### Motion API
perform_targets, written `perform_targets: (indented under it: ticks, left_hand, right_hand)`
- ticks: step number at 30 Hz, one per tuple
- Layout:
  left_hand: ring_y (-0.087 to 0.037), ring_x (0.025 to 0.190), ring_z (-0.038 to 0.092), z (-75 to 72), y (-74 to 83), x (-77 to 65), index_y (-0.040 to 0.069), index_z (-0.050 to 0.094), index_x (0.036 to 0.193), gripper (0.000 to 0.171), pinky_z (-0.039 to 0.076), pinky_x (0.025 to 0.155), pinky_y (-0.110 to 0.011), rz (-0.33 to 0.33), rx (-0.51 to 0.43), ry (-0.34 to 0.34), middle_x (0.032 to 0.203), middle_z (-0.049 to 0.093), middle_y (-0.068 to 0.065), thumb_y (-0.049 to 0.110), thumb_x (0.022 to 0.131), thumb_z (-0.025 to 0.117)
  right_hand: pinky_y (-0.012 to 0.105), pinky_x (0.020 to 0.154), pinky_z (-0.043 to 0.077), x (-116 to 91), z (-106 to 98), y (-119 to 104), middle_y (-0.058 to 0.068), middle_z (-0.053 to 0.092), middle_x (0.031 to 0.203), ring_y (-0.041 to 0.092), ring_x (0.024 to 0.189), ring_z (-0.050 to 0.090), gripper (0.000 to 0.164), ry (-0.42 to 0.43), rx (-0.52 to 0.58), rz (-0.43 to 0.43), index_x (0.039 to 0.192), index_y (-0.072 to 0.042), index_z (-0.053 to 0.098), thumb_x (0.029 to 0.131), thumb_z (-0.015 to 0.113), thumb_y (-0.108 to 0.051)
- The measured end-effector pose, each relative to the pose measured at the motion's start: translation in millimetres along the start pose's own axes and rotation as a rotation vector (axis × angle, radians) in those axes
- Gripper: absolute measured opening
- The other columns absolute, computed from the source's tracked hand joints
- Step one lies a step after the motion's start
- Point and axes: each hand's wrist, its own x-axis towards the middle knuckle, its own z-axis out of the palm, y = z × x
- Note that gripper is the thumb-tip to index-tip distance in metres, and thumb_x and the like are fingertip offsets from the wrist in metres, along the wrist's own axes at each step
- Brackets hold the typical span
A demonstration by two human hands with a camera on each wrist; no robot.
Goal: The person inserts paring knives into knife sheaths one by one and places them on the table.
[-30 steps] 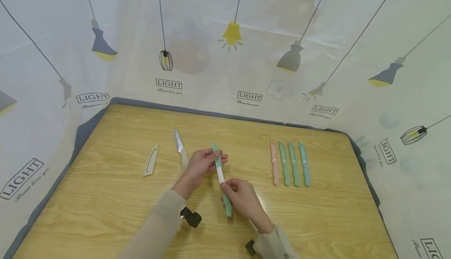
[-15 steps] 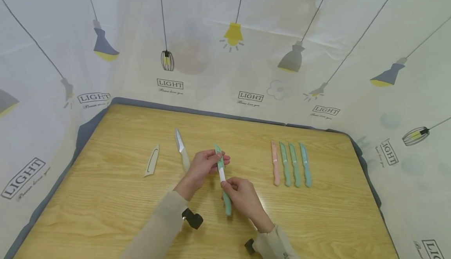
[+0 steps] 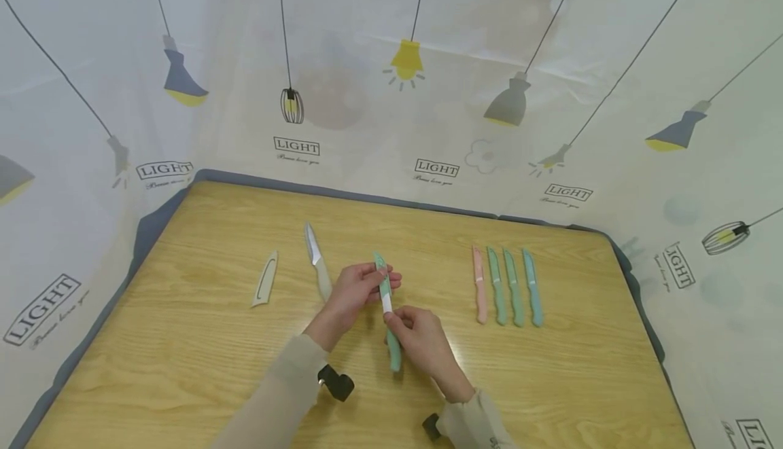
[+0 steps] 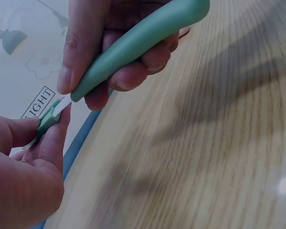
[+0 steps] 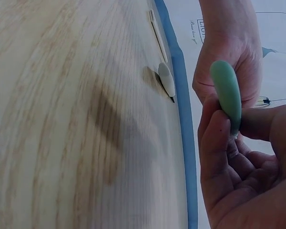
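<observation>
Between my two hands, above the table, is a knife with a green handle (image 3: 394, 355) and a white blade (image 3: 387, 305). A green sheath (image 3: 385, 287) covers its front part. My left hand (image 3: 353, 293) pinches the sheath between thumb and fingers. My right hand (image 3: 425, 342) grips the handle close to the blade; in the left wrist view the fingers curl round the handle (image 4: 133, 50). A short stretch of bare blade shows between sheath and handle. Just left of my left hand lies an unsheathed knife with a cream handle (image 3: 323, 279), partly hidden by that hand.
A cream sheath (image 3: 266, 279) lies at the left on the wooden table (image 3: 183, 340). To the right, in a row, are a pink knife (image 3: 480, 286), two green knives (image 3: 497, 286) and a blue knife (image 3: 533, 289). A printed cloth (image 3: 367, 157) surrounds the table.
The bare stretch of blade has become shorter as sheath and handle come closer together. Both hands keep their hold. The head view has shifted slightly.
</observation>
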Motion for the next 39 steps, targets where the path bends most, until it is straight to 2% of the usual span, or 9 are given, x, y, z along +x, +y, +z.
perform_targets:
  ticks: [8,17,25,33,39]
  left_hand:
    - [-0.023,0.102,0.066,1.9,1.2,-1.7,-0.013,0.052,0.130,0.039,0.054,0.087,-0.031,-0.005,-0.010,-0.005,0.114,0.067,-0.019,0.014,0.101,0.050]
    - [-0.024,0.103,0.066,3.5,0.4,-4.5,-0.014,0.051,0.130,0.040,0.051,0.092,-0.037,0.007,0.006,-0.032,0.114,0.067,-0.019,0.014,0.101,0.050]
    - [-0.024,0.104,0.065,5.8,-1.5,-5.8,-0.015,0.050,0.130,0.041,0.051,0.092,-0.037,0.021,0.017,-0.052,0.115,0.067,-0.020,0.014,0.101,0.049]
    - [-0.024,0.103,0.066,6.5,-3.4,-5.3,-0.014,0.052,0.129,0.040,0.052,0.091,-0.034,0.002,0.021,-0.044,0.114,0.067,-0.019,0.014,0.101,0.051]
    - [-0.024,0.104,0.065,6.7,-6.4,-3.0,-0.014,0.052,0.130,0.042,0.052,0.089,-0.031,-0.002,0.008,-0.045,0.114,0.067,-0.020,0.015,0.100,0.052]
  right_hand:
    - [0.014,0.039,0.030,1.4,0.8,0.7,-0.005,0.067,0.067,0.006,0.047,0.047,0.039,0.017,0.013,-0.005,0.101,0.003,0.069,0.099,0.052,-0.032]
    - [0.015,0.040,0.031,2.8,-0.5,-0.7,-0.002,0.066,0.065,0.007,0.047,0.046,0.038,0.024,0.034,0.020,0.098,0.003,0.069,0.099,0.053,-0.032]
    - [0.017,0.041,0.035,3.0,-1.9,1.1,0.002,0.067,0.067,0.012,0.051,0.050,0.038,0.042,0.058,0.018,0.100,0.002,0.069,0.099,0.054,-0.032]
    - [0.017,0.044,0.040,4.8,-0.5,4.9,-0.002,0.067,0.066,0.011,0.052,0.054,0.040,0.053,0.037,0.021,0.097,0.002,0.070,0.098,0.054,-0.035]
    - [0.016,0.040,0.038,5.1,0.0,5.7,-0.001,0.068,0.067,0.010,0.051,0.056,0.043,0.083,0.029,0.029,0.098,0.002,0.069,0.098,0.053,-0.038]
